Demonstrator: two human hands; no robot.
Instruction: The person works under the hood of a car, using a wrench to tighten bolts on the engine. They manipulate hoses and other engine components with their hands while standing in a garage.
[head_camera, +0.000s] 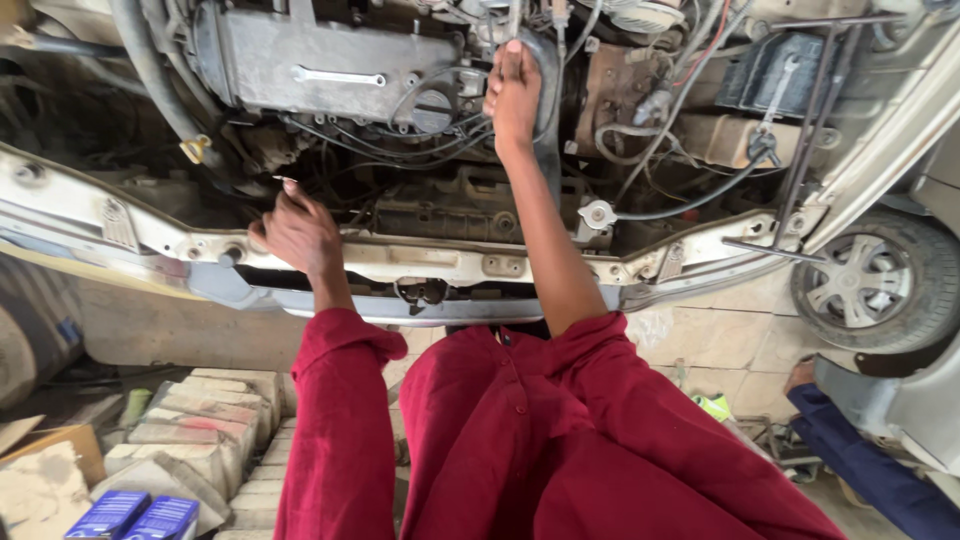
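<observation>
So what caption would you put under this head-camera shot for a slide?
Person in red sleeves leans over an open car engine bay, left hand by the front crossmember, right hand reaching among black hoses.

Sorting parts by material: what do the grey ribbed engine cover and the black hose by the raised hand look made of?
Grey ribbed engine cover: likely cast metal, dull and dusty. Black hose by the right hand: probably rubber, matte, smoothly curved.

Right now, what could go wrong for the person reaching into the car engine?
The right hand reaches deep among tangled wires and could snag or pull one loose. A wrench lying loose on the engine cover might slide off. The left hand rests by the front metal bar, whose edge might scrape it.
</observation>
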